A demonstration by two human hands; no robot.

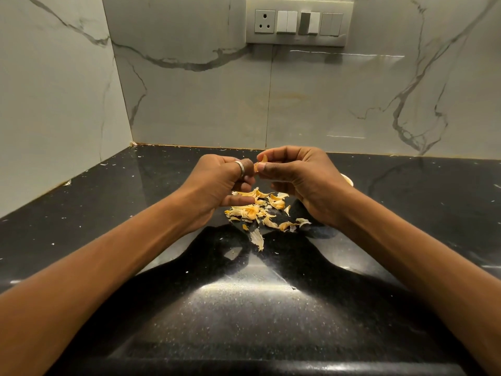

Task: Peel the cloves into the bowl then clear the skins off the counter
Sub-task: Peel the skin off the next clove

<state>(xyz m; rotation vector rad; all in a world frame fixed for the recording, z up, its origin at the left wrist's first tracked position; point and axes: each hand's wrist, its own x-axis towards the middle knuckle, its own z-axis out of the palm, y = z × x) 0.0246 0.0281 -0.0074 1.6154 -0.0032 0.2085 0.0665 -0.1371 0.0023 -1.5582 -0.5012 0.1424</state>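
Note:
Both hands are raised over the black counter [244, 308], pinching one small garlic clove [262, 160] between them. My left hand [222, 183], with a ring on one finger, pinches it from the left. My right hand [298, 177] pinches it from the right with thumb and forefinger. Beneath the hands lies a loose pile of yellowish garlic skins [257, 210] on the counter. A pale rounded edge, perhaps the bowl [348, 180], peeks out behind my right hand; most of it is hidden.
Marble-patterned walls [325, 104] close the counter at the back and left. A switch panel with a socket [298, 21] hangs on the back wall. Tiny skin flakes [67, 182] dot the counter near the left wall and back edge.

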